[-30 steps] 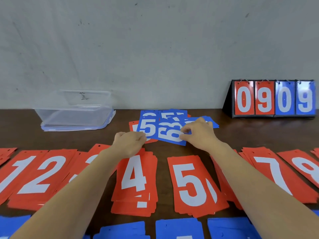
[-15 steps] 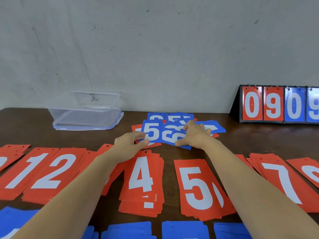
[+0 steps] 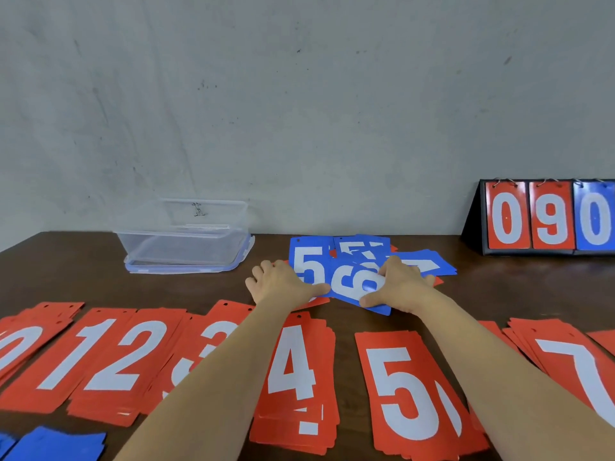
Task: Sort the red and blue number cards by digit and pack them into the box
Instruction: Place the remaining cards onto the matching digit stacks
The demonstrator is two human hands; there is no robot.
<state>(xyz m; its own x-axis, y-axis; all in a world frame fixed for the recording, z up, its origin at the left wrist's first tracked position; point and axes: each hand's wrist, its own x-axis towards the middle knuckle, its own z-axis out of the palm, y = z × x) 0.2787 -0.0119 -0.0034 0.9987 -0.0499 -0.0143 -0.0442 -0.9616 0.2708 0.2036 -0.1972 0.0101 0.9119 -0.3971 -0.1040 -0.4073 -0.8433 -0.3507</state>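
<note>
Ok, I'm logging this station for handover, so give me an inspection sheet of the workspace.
Surface: dark wooden table, largely covered with cards.
Job's things: red card piles in a row by digit; blue card heap unsorted behind them; clear box holds no cards.
Clutter: flip scoreboard at back right.
Hands: left hand rests on the blue card heap's left edge; right hand grips the blue 6 card.
Cables: nothing seen.
Surroundings: grey scuffed wall.
</note>
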